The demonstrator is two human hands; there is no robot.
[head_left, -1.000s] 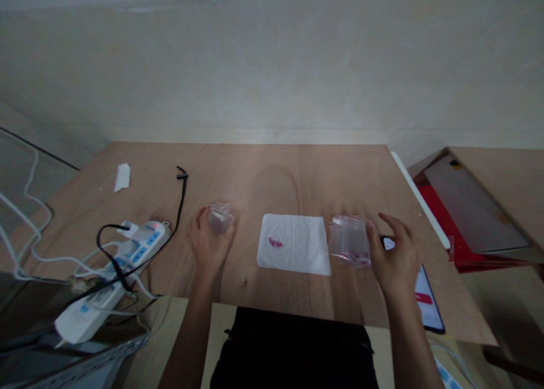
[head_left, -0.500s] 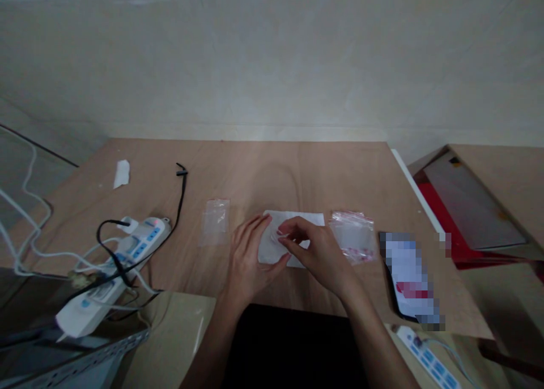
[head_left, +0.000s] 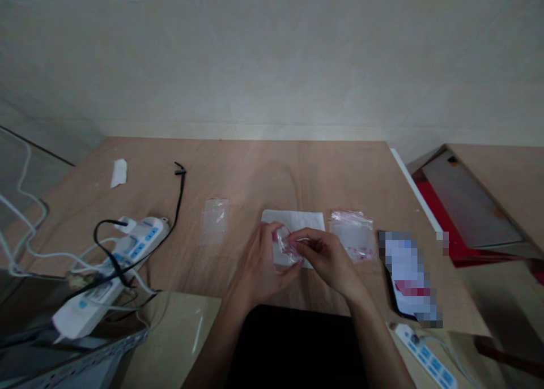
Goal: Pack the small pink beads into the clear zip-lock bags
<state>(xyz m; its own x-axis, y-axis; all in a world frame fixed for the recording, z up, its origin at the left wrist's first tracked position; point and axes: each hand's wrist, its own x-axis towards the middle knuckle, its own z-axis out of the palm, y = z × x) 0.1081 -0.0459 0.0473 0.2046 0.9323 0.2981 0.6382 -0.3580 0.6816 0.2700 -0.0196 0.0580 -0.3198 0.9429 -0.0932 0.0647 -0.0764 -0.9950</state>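
Note:
A small clear plastic bag (head_left: 283,243) is held up between my two hands, over a white sheet (head_left: 314,218) on the wooden table. My left hand (head_left: 262,264) grips the bag's left side, with its thumb at the near end and its fingers at the far end. The fingers of my right hand (head_left: 330,259) pinch together at the bag's right edge; anything else inside that pinch is hidden. A flat clear bag (head_left: 215,222) lies to the left of my hands. Several clear zip bags with reddish edges (head_left: 352,235) are stacked to the right.
A phone (head_left: 410,281) lies near the table's right side. On the left are a white power strip (head_left: 147,236) with tangled cables, a black cable tip (head_left: 181,172) and a white scrap (head_left: 119,172). Another power strip (head_left: 425,355) sits at the lower right.
My left hand has shifted right and closed on the clear bag. Both hands have moved slightly right, and more of the bag shows between them.

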